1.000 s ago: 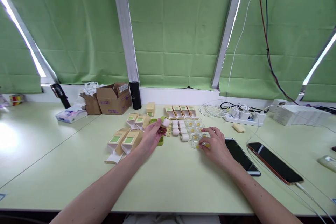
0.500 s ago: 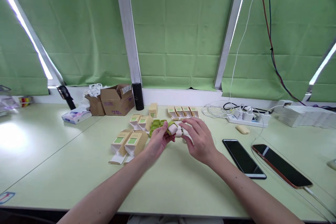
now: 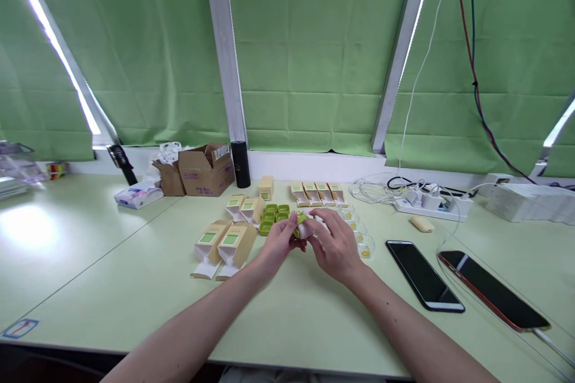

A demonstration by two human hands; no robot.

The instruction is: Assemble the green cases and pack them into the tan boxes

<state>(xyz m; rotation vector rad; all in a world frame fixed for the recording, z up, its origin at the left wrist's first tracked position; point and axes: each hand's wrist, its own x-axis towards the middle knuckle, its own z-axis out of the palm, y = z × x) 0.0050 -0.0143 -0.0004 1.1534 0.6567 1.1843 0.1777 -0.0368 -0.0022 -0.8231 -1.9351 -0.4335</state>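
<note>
My left hand (image 3: 279,243) is closed around a small green and white item (image 3: 303,228) near the middle of the table. From the right, the fingers of my right hand (image 3: 332,242) pinch the same item's white part. Just behind my left hand are several small green containers (image 3: 268,225). Open cardboard boxes with green labels (image 3: 232,242) stand to the left. Behind my hands, small open boxes (image 3: 317,192) form a row. Clear plastic pieces with yellow centres (image 3: 360,233) lie beyond my right hand.
A black-screened phone (image 3: 424,275) and a second phone (image 3: 493,289) with a cable lie at the right. Behind them are a power strip (image 3: 433,206) and a beige object (image 3: 422,224). A brown carton (image 3: 204,175), a black cylinder (image 3: 241,164) and a tissue pack (image 3: 138,194) stand at the back left.
My right hand has closed in on the green and white item, and its fingers now touch it. The view has shifted slightly, and the clear plastic pieces show more beyond my right hand.
</note>
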